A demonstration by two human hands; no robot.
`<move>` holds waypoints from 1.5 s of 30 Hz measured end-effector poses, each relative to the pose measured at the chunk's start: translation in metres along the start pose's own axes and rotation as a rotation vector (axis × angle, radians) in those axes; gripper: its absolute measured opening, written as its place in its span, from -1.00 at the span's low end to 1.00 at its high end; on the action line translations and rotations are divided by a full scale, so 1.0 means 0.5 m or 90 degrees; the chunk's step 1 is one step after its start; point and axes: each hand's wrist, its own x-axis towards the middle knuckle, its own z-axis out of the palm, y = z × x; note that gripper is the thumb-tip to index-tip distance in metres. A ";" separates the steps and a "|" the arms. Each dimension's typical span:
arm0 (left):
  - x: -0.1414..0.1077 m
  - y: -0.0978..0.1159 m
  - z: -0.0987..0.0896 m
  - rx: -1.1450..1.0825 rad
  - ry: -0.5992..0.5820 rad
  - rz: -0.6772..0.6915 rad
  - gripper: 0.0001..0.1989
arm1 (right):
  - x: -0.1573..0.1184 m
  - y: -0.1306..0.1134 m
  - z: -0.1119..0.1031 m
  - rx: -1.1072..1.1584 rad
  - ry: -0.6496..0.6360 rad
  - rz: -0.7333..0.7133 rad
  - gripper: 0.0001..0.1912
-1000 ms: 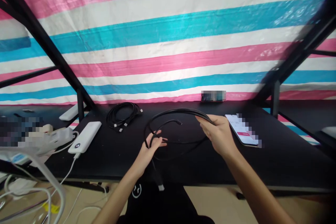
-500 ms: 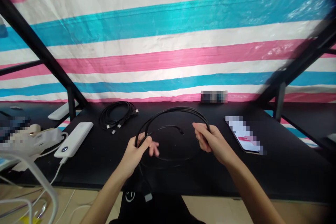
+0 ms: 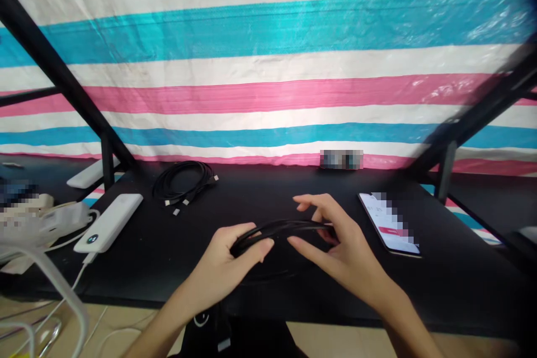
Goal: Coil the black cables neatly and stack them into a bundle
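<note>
A coiled black cable (image 3: 289, 226) is held low over the black table, its loops seen almost edge-on. My left hand (image 3: 237, 254) is closed around the left side of the loops, thumb pressed over them. My right hand (image 3: 331, 235) has its thumb and index finger spread apart; the right side of the coil lies against its inner fingers, which are partly hidden. A cable plug (image 3: 224, 343) with a pale tip hangs below the table edge, in front of dark clothing.
Another black cable coil (image 3: 184, 182) with several pale plug tips lies at the back left. Left of it are a white power bank (image 3: 111, 224) with a cord and several white adapters (image 3: 62, 224). A phone (image 3: 388, 224) lies right. Black frame bars (image 3: 474, 117) slant at both sides.
Both hands have come closer together and the coil has tipped flatter and lower. My right thumb and index finger have parted from the loops. The hanging plug is lower.
</note>
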 end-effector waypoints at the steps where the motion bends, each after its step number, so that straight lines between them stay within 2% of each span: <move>1: -0.002 0.009 0.003 0.014 -0.013 0.013 -0.67 | 0.001 -0.011 0.000 -0.025 -0.022 -0.025 -0.57; 3: -0.003 0.024 0.005 0.040 -0.042 0.026 -0.68 | 0.002 -0.031 0.003 -0.054 -0.056 -0.070 -0.62; 6: -0.001 0.041 0.002 0.070 -0.070 0.020 -0.63 | 0.005 -0.052 0.010 -0.088 -0.066 -0.115 -0.73; 9: 0.000 0.044 -0.009 0.061 -0.088 0.024 -0.61 | 0.007 -0.055 0.017 -0.091 -0.069 -0.131 -0.63; 12: -0.001 0.027 -0.027 0.002 -0.093 0.012 -0.64 | 0.011 -0.041 0.017 -0.055 -0.039 -0.096 -0.57; 15: -0.003 -0.003 -0.048 -0.048 -0.058 -0.020 -0.61 | 0.017 -0.018 0.012 0.013 0.059 -0.032 -0.61; 17: -0.007 -0.022 -0.060 -0.063 -0.031 -0.035 -0.58 | 0.021 -0.005 0.010 0.070 0.093 0.012 -0.63; 20: -0.015 -0.038 -0.070 -0.099 0.028 -0.045 -0.56 | 0.021 0.002 0.012 0.156 0.015 0.084 -0.59; 23: -0.023 -0.041 -0.077 -0.171 0.130 -0.034 -0.50 | 0.016 0.003 0.022 0.274 -0.072 0.151 -0.58; 26: -0.026 -0.041 -0.081 -0.272 0.230 -0.013 -0.44 | 0.015 0.000 0.041 0.404 -0.058 0.166 -0.53; 29: -0.024 -0.042 -0.078 -0.324 0.272 -0.013 -0.41 | 0.020 -0.012 0.065 0.533 0.001 0.184 -0.43; 32: -0.022 -0.046 -0.065 -0.339 0.275 -0.018 -0.42 | 0.027 -0.026 0.084 0.620 0.069 0.213 -0.37; 36: -0.024 -0.057 -0.043 -0.356 0.196 -0.043 -0.45 | 0.029 -0.032 0.093 0.690 0.130 0.239 -0.39; 38: -0.026 -0.063 -0.033 -0.357 0.211 -0.051 -0.48 | 0.026 -0.029 0.097 0.714 0.147 0.252 -0.39; 42: -0.034 -0.073 -0.028 -0.382 0.318 -0.034 -0.57 | 0.013 -0.020 0.102 0.674 0.163 0.274 -0.41; 43: -0.037 -0.076 -0.032 -0.385 0.318 -0.031 -0.57 | 0.008 -0.017 0.101 0.648 0.154 0.282 -0.45; 45: -0.043 -0.081 -0.042 -0.374 0.266 -0.035 -0.60 | 0.000 -0.015 0.093 0.610 0.128 0.297 -0.54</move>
